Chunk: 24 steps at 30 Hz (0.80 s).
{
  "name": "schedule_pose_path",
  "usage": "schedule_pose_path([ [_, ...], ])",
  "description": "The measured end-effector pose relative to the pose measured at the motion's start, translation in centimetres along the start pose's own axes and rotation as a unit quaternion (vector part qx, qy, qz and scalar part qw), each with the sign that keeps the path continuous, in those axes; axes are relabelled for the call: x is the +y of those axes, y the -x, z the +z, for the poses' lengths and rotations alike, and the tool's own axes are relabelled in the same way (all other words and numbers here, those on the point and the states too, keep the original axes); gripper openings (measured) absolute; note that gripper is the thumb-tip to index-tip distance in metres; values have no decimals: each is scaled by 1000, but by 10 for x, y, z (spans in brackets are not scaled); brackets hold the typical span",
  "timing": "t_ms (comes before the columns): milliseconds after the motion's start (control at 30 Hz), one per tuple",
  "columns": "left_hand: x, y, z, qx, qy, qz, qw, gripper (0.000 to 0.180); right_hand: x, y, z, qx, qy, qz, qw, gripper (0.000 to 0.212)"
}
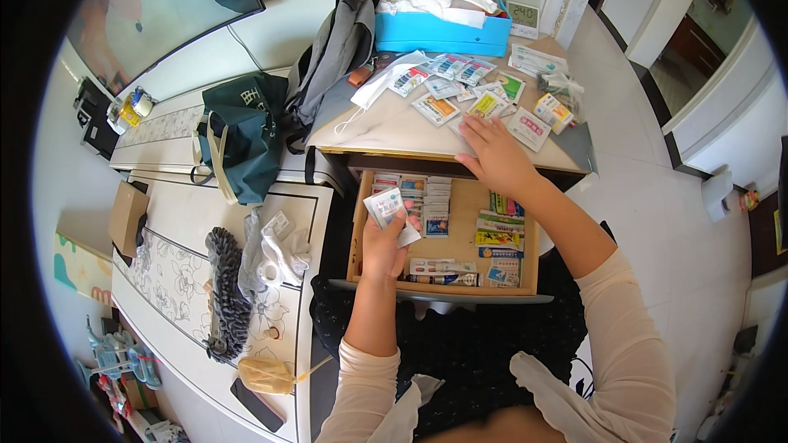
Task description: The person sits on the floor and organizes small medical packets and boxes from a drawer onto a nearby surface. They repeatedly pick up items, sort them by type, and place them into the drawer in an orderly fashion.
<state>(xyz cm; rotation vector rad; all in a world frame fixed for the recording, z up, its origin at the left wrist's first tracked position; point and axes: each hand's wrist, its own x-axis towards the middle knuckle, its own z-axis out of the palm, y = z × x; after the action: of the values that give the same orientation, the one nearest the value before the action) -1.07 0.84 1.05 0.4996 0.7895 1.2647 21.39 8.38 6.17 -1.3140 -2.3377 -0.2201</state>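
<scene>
My left hand is closed around a few white sachets, held above the left part of a pulled-out wooden drawer. On the cabinet top, my right hand lies with its fingers stretched over the front edge of a spread of flat packets. Its fingertips are beside a yellow-and-green packet and a white packet with pink print; whether they touch one is hard to make out. Inside the drawer, rows of small packets stand at the left, with several slim coloured boxes at the right.
Behind the packets stands a blue box heaped with white cloth, beside a small digital clock. A grey backpack and a dark green tote bag lean at the left. The lower cabinet holds socks and a phone.
</scene>
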Motion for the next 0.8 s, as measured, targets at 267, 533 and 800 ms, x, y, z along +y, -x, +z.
schedule_pose_path([
  [267,-2,0,-2,23,-2,18,1000,22,-10,-34,1,27,-51,-15,998,36],
  [533,-3,-6,-5,-8,62,17,998,18,21,-114,63,56,7,-42,998,41],
  [800,12,3,-9,25,99,19,995,32,6,-125,14,-178,-28,87,980,42],
])
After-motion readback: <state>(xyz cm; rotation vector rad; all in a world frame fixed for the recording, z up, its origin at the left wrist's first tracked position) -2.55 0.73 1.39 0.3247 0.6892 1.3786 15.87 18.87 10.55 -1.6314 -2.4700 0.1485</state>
